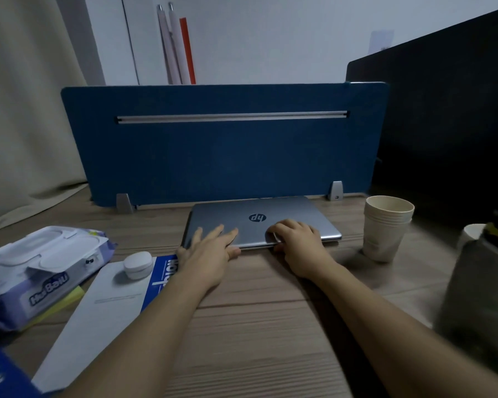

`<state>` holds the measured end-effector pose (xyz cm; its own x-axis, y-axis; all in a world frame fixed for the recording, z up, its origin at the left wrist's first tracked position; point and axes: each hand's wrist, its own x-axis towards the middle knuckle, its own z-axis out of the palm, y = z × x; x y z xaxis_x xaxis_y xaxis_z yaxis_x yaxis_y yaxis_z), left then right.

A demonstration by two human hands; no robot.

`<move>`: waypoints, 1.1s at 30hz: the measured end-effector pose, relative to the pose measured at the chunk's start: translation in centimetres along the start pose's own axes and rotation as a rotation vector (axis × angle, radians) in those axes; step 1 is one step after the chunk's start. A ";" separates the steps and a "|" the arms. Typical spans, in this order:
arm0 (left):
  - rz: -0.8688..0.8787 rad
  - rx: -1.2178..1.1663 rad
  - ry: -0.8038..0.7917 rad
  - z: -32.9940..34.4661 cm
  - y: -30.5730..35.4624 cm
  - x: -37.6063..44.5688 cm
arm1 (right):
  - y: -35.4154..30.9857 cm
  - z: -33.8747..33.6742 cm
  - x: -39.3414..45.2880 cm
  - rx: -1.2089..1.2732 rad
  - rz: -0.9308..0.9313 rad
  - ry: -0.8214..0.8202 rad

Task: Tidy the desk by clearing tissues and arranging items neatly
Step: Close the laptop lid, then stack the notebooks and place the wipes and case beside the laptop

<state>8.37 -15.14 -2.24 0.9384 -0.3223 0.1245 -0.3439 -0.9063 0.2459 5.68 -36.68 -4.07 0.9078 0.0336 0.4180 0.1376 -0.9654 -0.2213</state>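
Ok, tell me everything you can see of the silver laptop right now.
The silver metal-looking laptop is shut, lying flat on the wooden desk with its far edge near the blue fabric divider panel. A dark round HP logo sits mid-lid, upside down from this view. The left hand lies flat on its near left corner; the right hand curls over its near edge, fingers on the lid. Stacked beige paper cups stand apart, to its right.

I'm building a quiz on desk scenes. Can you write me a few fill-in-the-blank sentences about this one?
1. Both hands rest on the closed silver ____.
2. The stack of paper cups stands to the ____ of the right hand.
3. The small white round case lies on a ____ beside the left hand.
4. Behind it all stands a ____ desk divider.

Missing words: laptop; right; booklet; blue
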 end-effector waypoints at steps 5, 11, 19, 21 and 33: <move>-0.033 0.002 0.016 0.3 -0.5 1.2 | 0.1 0.4 0.9 -0.051 -0.035 0.012; -0.055 0.048 0.055 0.3 -0.2 0.6 | -0.3 -0.1 0.4 -0.067 -0.021 -0.001; -0.015 0.157 0.133 -0.1 -0.2 -2.4 | -2.8 -1.6 -2.6 0.109 0.039 -0.086; -0.030 0.161 0.129 -0.4 -0.2 -3.6 | -3.5 -2.2 -4.0 0.183 0.067 -0.097; -0.069 0.190 0.206 -2.8 -1.0 -15.0 | -9.5 -5.4 -12.3 0.300 0.075 -0.106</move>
<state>-5.46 -8.60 -1.72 0.9260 -0.2132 0.3115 -0.2488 -0.9653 0.0789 -8.94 -29.29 -2.34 0.9539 0.0068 0.3000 0.1647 -0.8475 -0.5046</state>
